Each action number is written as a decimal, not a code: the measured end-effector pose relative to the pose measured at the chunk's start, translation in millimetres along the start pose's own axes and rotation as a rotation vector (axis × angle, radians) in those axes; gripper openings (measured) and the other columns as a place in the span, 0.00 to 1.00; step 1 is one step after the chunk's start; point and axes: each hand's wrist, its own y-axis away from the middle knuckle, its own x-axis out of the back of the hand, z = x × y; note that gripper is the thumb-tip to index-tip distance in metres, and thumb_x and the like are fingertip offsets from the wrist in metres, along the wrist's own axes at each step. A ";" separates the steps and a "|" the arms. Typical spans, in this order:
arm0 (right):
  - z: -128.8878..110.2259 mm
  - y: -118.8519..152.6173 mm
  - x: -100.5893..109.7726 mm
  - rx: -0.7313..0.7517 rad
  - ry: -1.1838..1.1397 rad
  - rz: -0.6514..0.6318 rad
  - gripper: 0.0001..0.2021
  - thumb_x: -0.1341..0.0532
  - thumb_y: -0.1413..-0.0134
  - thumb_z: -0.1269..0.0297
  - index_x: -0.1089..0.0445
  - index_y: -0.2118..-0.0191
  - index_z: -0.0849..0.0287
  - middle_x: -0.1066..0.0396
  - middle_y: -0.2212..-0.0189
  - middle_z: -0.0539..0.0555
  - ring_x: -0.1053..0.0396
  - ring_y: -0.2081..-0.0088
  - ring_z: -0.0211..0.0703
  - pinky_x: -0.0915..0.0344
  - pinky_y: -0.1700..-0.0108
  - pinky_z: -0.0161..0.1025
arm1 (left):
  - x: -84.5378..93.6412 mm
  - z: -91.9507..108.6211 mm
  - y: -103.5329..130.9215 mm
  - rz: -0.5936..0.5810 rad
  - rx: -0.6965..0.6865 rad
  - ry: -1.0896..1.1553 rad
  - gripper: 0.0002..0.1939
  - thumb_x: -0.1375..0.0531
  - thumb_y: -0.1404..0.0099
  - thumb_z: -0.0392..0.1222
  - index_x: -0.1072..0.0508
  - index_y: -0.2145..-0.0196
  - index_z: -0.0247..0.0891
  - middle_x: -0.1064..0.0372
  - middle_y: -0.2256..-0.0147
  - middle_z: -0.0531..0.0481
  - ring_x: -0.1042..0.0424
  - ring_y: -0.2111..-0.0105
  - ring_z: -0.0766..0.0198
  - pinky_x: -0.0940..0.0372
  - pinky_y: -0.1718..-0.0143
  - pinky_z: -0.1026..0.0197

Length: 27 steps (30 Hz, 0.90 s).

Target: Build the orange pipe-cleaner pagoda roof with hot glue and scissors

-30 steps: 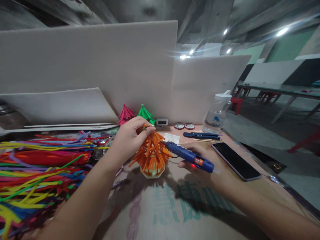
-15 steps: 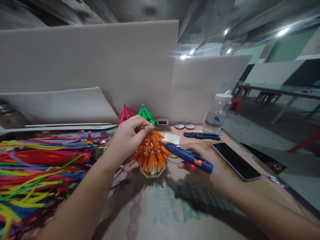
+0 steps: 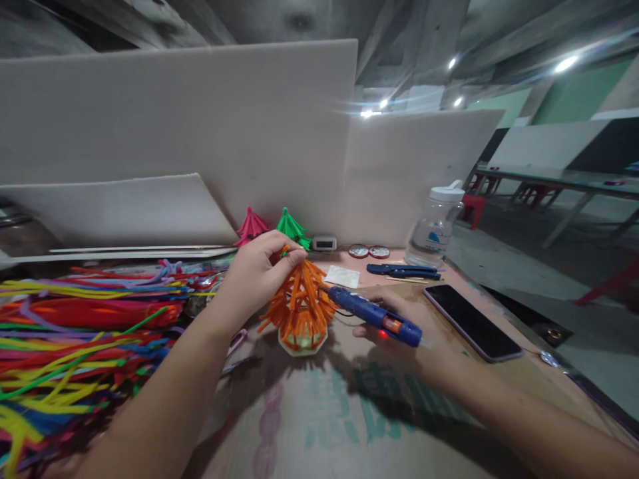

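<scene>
An orange pipe-cleaner tree [image 3: 300, 307] stands on a pale octagonal base [image 3: 301, 344] in the middle of the table. My left hand [image 3: 257, 274] pinches its top between thumb and fingers. My right hand [image 3: 399, 329] grips a blue hot glue gun [image 3: 373, 316]; the nozzle points left and touches the tree's right side. A red light glows under the gun. Behind the orange tree stand a pink tree [image 3: 251, 226] and a green tree [image 3: 291, 227].
A big heap of coloured pipe cleaners [image 3: 74, 326] fills the left. A black phone [image 3: 472, 322], blue pliers [image 3: 402, 271], a clear bottle [image 3: 433, 226] and two round tins [image 3: 368, 251] lie to the right. White foam boards [image 3: 200, 133] wall the back. The table edge runs on the right.
The glue gun and my right hand have shifted slightly left toward the tree. My left hand keeps its pinch on the top.
</scene>
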 end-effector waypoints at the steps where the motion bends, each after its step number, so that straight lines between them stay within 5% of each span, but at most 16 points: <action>1: 0.2 -0.4 0.5 -0.006 0.011 -0.004 0.11 0.35 0.42 0.58 0.30 0.55 0.52 0.23 0.68 0.49 0.28 0.71 0.40 0.40 0.71 0.34 | -0.3 -0.2 0.2 0.001 -0.001 -0.002 0.09 0.41 0.33 0.41 0.24 0.69 0.37 0.27 0.67 0.51 0.30 0.67 0.65 0.36 0.61 0.63; 13: 1.4 -1.4 -0.5 0.008 0.013 -0.028 0.12 0.36 0.42 0.58 0.30 0.52 0.51 0.21 0.62 0.51 0.24 0.66 0.43 0.38 0.68 0.35 | -1.7 -4.1 0.9 -0.033 0.040 -0.004 0.10 0.42 0.33 0.43 0.24 0.68 0.37 0.27 0.67 0.50 0.29 0.66 0.63 0.35 0.60 0.61; 27: 2.7 -0.6 -1.3 -0.009 0.041 -0.035 0.12 0.35 0.43 0.57 0.30 0.55 0.53 0.23 0.68 0.50 0.27 0.70 0.42 0.40 0.71 0.34 | -2.1 -4.3 -0.4 -0.043 0.051 0.001 0.11 0.42 0.33 0.43 0.24 0.69 0.36 0.26 0.67 0.49 0.29 0.66 0.62 0.35 0.59 0.60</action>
